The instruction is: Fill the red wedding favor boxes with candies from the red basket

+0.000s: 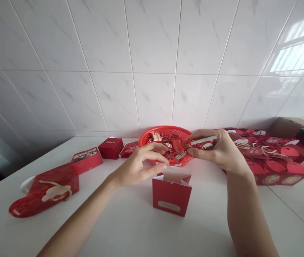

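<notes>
An upright red paper box [171, 194] with its top open stands on the white table in front of me. My left hand [143, 162] hovers at its upper left edge, fingers apart and holding nothing. Above and to the right of the box, my right hand [218, 150] pinches a red-and-white wrapped candy [203, 143] between thumb and fingers. Behind the box, a red plastic basket [165, 129] holds several wrapped candies [174, 144]. Part of the basket's right side is hidden by my right hand.
Several red gift boxes [282, 171] with round flaps stand in a cluster at the right, by a brown carton [288, 125]. On the left are a red box with a flower tag [55, 192], a flat red box [87, 160] and a small red box [111, 148]. A tiled wall [152, 96] rises behind.
</notes>
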Tool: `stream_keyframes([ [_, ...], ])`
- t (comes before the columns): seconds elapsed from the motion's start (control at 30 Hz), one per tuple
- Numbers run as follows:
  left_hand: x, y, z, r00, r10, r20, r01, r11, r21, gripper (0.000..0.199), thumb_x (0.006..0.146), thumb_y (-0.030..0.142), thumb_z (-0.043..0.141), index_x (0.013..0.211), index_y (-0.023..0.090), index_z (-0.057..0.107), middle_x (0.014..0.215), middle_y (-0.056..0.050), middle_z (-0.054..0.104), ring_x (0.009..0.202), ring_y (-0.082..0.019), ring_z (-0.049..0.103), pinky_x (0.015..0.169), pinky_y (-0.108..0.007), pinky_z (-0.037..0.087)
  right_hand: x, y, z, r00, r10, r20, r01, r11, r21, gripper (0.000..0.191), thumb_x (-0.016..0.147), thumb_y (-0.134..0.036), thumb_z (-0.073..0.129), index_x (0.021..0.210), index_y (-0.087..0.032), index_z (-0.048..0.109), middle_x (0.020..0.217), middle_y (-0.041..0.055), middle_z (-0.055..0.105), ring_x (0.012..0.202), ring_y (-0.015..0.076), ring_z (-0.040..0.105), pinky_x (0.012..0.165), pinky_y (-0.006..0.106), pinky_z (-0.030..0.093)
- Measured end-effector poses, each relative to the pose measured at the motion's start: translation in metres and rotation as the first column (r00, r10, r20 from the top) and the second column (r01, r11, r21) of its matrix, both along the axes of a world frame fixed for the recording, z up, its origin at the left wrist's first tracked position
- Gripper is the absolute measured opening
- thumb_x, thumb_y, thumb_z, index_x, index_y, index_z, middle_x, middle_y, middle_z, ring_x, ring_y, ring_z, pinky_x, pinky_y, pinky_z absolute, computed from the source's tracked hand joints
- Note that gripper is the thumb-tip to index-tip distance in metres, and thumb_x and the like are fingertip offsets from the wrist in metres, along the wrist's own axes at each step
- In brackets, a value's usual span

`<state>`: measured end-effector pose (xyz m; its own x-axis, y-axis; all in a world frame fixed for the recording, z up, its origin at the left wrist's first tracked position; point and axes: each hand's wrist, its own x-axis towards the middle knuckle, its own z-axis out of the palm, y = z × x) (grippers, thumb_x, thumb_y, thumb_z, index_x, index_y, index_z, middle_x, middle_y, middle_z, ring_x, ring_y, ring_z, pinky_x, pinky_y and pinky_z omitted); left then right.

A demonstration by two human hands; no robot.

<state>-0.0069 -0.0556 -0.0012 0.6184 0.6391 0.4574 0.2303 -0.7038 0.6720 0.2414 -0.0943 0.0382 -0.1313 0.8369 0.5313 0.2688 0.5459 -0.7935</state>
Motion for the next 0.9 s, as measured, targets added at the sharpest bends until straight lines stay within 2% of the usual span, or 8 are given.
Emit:
stream_keyframes([
  [0.07,-0.002,-0.005,-0.006,0.992,-0.029,-0.121,0.021,0.997,-0.071,0.020,0.093,0.036,0.064,0.092,0.027,0.082,0.120,-0.007,0.071,0.121,-0.026,0.063,0.098,-0.035,0.056,-0.002,-0.006,0.000,0.996,0.040,0.076,-0.039,0.999,-0.015,0.013,0.067,-0.017,0.080,0.079,-0.021,0.081,0.075,0.0009,0.074,0.067,0.0183,0.066,0.059,0.026,0.052],
  [0.13,-0.001,-0.005,-0.014,0.992,-0.034,-0.120,0.018,0.991,-0.130,0.021,0.094,0.035,0.064,0.100,0.027,0.081,0.117,-0.007,0.074,0.118,-0.025,0.065,0.092,-0.032,0.058,-0.007,-0.008,-0.002,0.990,0.059,0.130,-0.054,0.998,-0.045,0.018,0.068,-0.014,0.077,0.083,-0.023,0.081,0.077,0.0003,0.075,0.065,0.0179,0.066,0.057,0.026,0.052],
  [0.27,0.001,0.001,-0.024,0.996,0.017,-0.091,-0.036,0.976,-0.216,0.031,0.083,0.033,0.076,0.114,0.027,0.078,0.124,-0.006,0.074,0.109,-0.026,0.071,0.088,-0.033,0.060,-0.018,-0.006,-0.011,0.970,0.041,0.239,-0.021,0.996,-0.083,0.021,0.071,-0.011,0.072,0.085,-0.025,0.080,0.079,-0.0001,0.076,0.062,0.0169,0.066,0.051,0.024,0.049],
  [0.4,0.000,0.005,-0.022,0.988,-0.027,-0.153,-0.019,0.956,-0.293,0.041,0.082,0.037,0.078,0.122,0.029,0.073,0.136,-0.004,0.068,0.121,-0.026,0.065,0.099,-0.035,0.056,-0.020,-0.003,-0.014,0.928,0.043,0.369,-0.003,0.994,-0.108,0.018,0.079,-0.012,0.066,0.087,-0.024,0.077,0.075,-0.0005,0.074,0.058,0.0148,0.065,0.047,0.024,0.045],
  [0.57,0.002,0.006,-0.017,0.986,-0.062,-0.154,0.003,0.933,-0.359,0.047,0.082,0.039,0.077,0.127,0.030,0.070,0.143,-0.002,0.063,0.131,-0.026,0.058,0.105,-0.035,0.051,-0.019,0.000,-0.010,0.898,0.077,0.434,-0.015,0.989,-0.145,0.014,0.083,-0.018,0.066,0.092,-0.022,0.075,0.089,0.0011,0.077,0.072,0.0169,0.070,0.057,0.025,0.051],
  [0.7,0.003,0.010,-0.017,0.987,-0.094,-0.133,0.039,0.930,-0.364,0.042,0.083,0.037,0.075,0.124,0.030,0.071,0.139,-0.001,0.066,0.125,-0.025,0.062,0.103,-0.034,0.052,-0.018,0.004,-0.010,0.896,0.097,0.432,-0.021,0.984,-0.179,0.014,0.082,-0.021,0.069,0.094,-0.023,0.076,0.095,0.0019,0.078,0.076,0.0180,0.071,0.060,0.027,0.053],
  [0.9,0.004,0.017,-0.019,0.989,-0.072,-0.132,0.014,0.918,-0.396,0.040,0.078,0.038,0.079,0.116,0.026,0.073,0.136,-0.003,0.067,0.115,-0.024,0.067,0.098,-0.034,0.054,-0.015,0.010,-0.012,0.897,0.092,0.433,-0.015,0.984,-0.178,0.013,0.082,-0.022,0.070,0.092,-0.021,0.077,0.089,0.0014,0.076,0.074,0.0165,0.068,0.061,0.027,0.049],
])
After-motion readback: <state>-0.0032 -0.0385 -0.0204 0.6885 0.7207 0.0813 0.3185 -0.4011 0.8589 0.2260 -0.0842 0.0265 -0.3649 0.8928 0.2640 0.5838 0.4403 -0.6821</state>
